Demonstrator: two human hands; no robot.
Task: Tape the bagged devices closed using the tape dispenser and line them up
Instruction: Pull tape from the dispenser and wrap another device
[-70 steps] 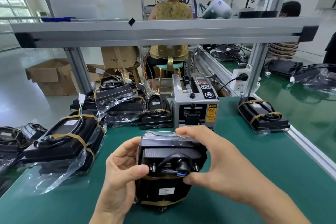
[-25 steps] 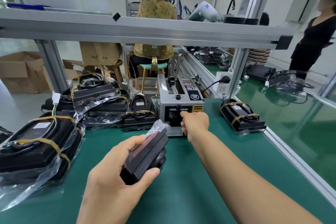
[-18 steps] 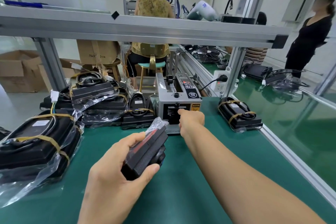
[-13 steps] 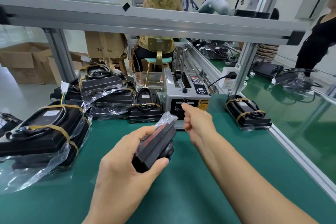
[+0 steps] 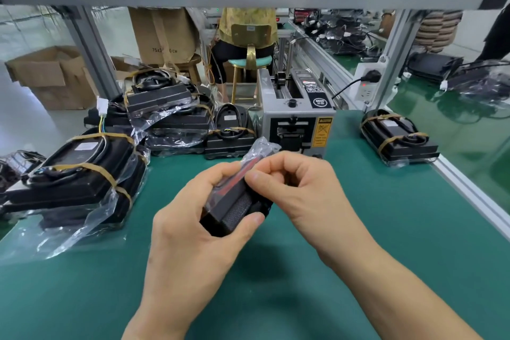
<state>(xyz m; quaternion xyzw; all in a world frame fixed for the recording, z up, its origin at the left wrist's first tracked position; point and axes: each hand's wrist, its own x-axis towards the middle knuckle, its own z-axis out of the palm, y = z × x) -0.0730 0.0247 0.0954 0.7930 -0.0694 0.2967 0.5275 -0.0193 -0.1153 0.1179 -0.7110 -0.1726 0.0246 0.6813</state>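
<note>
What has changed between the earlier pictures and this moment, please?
The right hand came back from the tape dispenser to the bagged device, its fingertips now pinching at the bag's top. The left hand still grips the device, held above the green mat. The piles of devices stayed put.

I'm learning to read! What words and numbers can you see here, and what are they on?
"75x3" and "0 CM", with a gap hidden by a fold: on the tall cardboard box.
Orange warning sticker on the tape dispenser: too small to read.
Round black badge and control panel on the dispenser: blurred.
White labels on the bagged devices: too small to read.
</note>
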